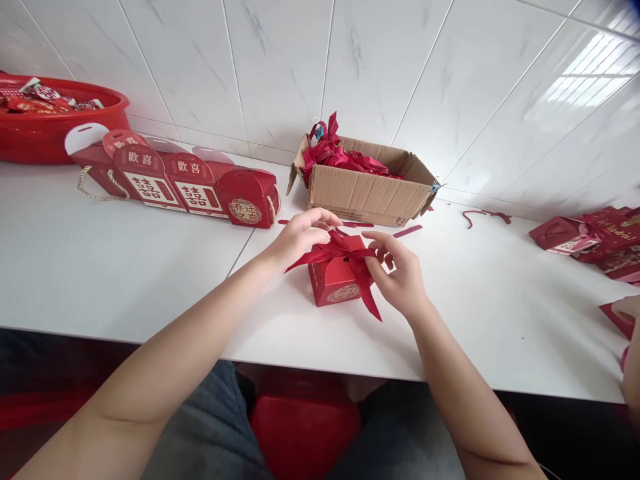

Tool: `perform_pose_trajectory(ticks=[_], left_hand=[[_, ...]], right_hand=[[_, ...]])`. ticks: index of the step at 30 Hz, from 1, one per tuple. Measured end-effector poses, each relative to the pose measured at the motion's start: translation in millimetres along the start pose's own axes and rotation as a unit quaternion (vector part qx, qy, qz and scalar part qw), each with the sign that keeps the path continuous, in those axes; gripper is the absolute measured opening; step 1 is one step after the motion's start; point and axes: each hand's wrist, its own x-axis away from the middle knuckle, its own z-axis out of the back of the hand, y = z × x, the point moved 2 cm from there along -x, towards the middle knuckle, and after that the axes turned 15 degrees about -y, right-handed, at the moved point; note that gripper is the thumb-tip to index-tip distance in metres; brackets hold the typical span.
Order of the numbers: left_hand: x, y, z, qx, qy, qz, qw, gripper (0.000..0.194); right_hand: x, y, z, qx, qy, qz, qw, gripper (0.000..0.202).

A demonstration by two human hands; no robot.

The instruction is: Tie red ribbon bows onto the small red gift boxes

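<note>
One red box (336, 287) on white table (150, 273), one ribbon bow (345, 251) on top, left hand (299, 237) at bow's left, fingers loosely curved, right hand (401, 275) at bow's right, fingers half-curled, either's hold unclear, four boxes (195, 195) in row, one carton (363, 193) behind.

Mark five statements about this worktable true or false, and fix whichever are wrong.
1. A ribbon bow lies on top of the small red box. True.
2. The cardboard carton is closed. False: the cardboard carton is open, with red ribbon inside.
3. The left hand and right hand are on opposite sides of the bow. True.
4. The red basket is empty. False: the red basket holds wrapped pieces.
5. A row of boxes stands between the red basket and the cardboard carton. True.
</note>
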Motion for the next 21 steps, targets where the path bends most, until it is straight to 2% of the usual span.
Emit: perform_pose_trajectory(ticks=[3, 6, 10, 15, 21], left_hand=[[3, 7, -8.5, -0.090, -0.009, -0.042, 0.995, 0.020], [5, 9, -17.7, -0.142, -0.034, -0.052, 0.988, 0.017], [4, 5, -20.4, -0.120, -0.052, -0.040, 0.991, 0.014], [4, 2, -20.6, -0.084, -0.057, -0.044, 0.994, 0.013], [5, 0, -24.6, -0.073, -0.056, -0.021, 0.995, 0.012]], right_hand=[[-2, -2, -4, -0.046, 0.025, -0.014, 0.999, 0.033], [-4, -5, -8, -0.100, 0.027, -0.029, 0.994, 0.027], [-3, -5, -6, -0.199, -0.004, -0.056, 0.978, 0.021], [-3, -1, 1, -0.366, -0.079, -0.074, 0.924, 0.027], [-5, 1, -3, -0.438, -0.047, -0.132, 0.888, 0.018]])
